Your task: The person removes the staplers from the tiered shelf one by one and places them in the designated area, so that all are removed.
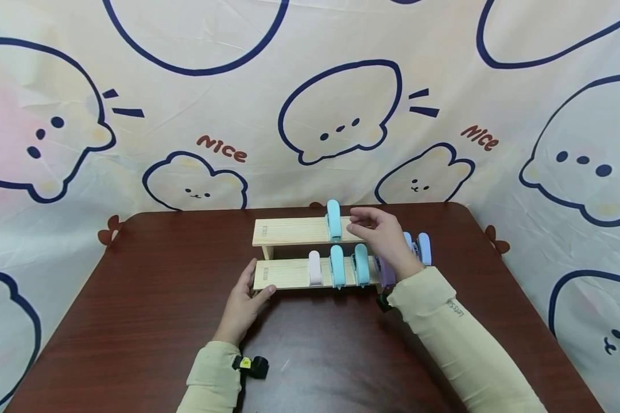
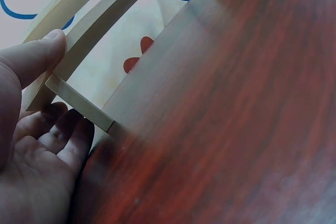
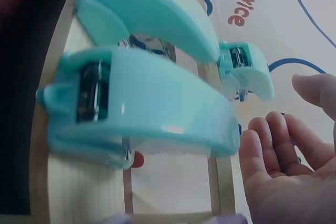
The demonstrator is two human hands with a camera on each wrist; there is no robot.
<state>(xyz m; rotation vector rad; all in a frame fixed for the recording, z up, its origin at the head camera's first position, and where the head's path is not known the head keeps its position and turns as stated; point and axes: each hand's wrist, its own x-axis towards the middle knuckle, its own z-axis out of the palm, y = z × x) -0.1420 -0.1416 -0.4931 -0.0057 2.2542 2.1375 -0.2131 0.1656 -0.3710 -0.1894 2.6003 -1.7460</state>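
Note:
A two-tier wooden rack stands on the table, its lower board [image 1: 286, 275] in front of its raised upper board [image 1: 291, 232]. My left hand [image 1: 244, 304] grips the left end of the lower board; thumb and fingers show around that end in the left wrist view. By the upper board, my right hand [image 1: 384, 235] holds nothing, its fingers loosely bent. Just left of it a teal clip [image 1: 333, 220] sits on the upper board. Along the lower board are a pale clip [image 1: 314, 268], two more teal clips [image 1: 337, 267] and a purple clip [image 1: 386, 272], partly behind the right wrist.
Two blue clips [image 1: 423, 249] show beyond the right forearm; what bears them is hidden. The dark wooden table [image 1: 160, 310] extends on both sides of the rack. Behind it hangs a printed cloth [image 1: 268, 126].

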